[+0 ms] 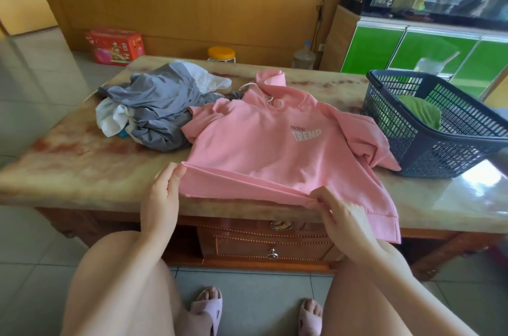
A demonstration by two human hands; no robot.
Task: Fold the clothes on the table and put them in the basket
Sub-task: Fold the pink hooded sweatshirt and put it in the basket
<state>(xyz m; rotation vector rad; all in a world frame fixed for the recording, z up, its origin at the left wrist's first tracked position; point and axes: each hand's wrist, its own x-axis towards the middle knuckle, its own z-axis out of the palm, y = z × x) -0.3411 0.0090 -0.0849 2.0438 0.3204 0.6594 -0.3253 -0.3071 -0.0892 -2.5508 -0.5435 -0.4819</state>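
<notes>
A pink hooded top (261,148) with white lettering lies face up in the middle of the marble table (68,170), its hood pointing away from me. My left hand (162,192) pinches the hem at its left corner. My right hand (338,209) pinches the hem further right, near the table's front edge, and the hem is lifted slightly between them. The top's right sleeve lies against the dark plastic basket (428,154) at the right, which holds a folded green garment (420,112). A heap of grey and white clothes (156,112) lies to the left of the pink top.
The table has wooden drawers (272,242) under its front edge, between my knees. Behind the table stand a yellow-topped stool (221,54), a red box (115,46) and a water bottle (303,56) on the floor. A green cabinet (428,52) with a fish tank stands behind the basket.
</notes>
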